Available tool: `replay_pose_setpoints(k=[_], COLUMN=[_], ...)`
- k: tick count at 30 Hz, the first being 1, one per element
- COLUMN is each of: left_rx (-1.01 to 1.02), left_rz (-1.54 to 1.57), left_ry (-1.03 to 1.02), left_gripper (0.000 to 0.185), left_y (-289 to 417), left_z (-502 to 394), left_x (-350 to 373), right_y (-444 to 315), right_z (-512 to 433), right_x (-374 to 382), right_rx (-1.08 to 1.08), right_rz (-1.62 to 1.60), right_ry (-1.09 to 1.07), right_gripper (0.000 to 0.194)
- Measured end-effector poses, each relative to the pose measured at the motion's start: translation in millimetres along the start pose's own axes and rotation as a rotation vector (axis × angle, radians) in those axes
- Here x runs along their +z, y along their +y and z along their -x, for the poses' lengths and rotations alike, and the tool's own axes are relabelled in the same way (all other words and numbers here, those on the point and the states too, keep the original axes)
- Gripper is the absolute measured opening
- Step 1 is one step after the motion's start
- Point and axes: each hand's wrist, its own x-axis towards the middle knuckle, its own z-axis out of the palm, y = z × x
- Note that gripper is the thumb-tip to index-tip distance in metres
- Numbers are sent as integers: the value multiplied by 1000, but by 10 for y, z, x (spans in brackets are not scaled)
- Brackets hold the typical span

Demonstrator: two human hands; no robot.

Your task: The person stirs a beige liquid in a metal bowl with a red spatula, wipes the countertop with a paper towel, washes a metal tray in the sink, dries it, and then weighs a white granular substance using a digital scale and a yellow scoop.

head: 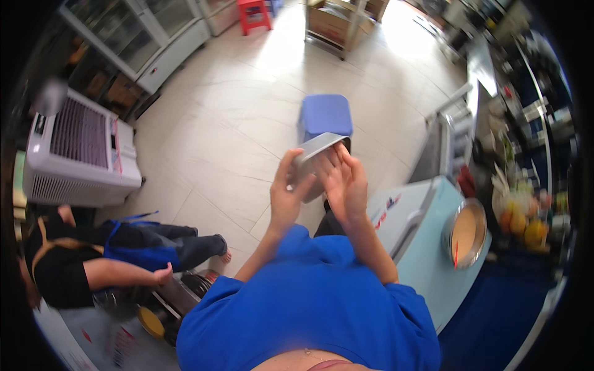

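In front of my chest, a grey metal pan point(323, 144) is held up on its side, tilted, with its hollow facing me. My left hand point(284, 197) grips the pan's left end, thumb across the inner side. The palm of my right hand point(345, 188) is turned towards me. Its fingers reach into the hollow, near the right end and rim. Blur hides whether they pinch the pan or only touch it. Nothing else can be made out inside.
Beyond the pan stands a blue plastic stool point(326, 116). To the right, a pale blue chest top point(424, 259) bears a metal bowl point(468, 234) of orange-tan contents. At left are a co-worker point(60, 264) and an air cooler point(83, 153). A fridge point(139, 37) stands farther back.
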Motion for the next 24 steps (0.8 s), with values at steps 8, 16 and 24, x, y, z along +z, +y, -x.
replay_pose_setpoints(k=[8,16,24], left_rx=[15,141,113], left_rz=[65,-18,94], left_ry=[329,744,908], left_gripper=[51,44,42], left_y=[98,101,218], left_z=[-430,-343,-75], left_x=[183,623,580], right_y=[-382,-446,-562], right_z=[-656,-1081,-1165], right_x=[-194,-162,22], right_rx=[12,-394,-142], right_rz=[1416,1658,1220], right_ry=[-781,-1177,-1523], right_gripper=[57,50,28])
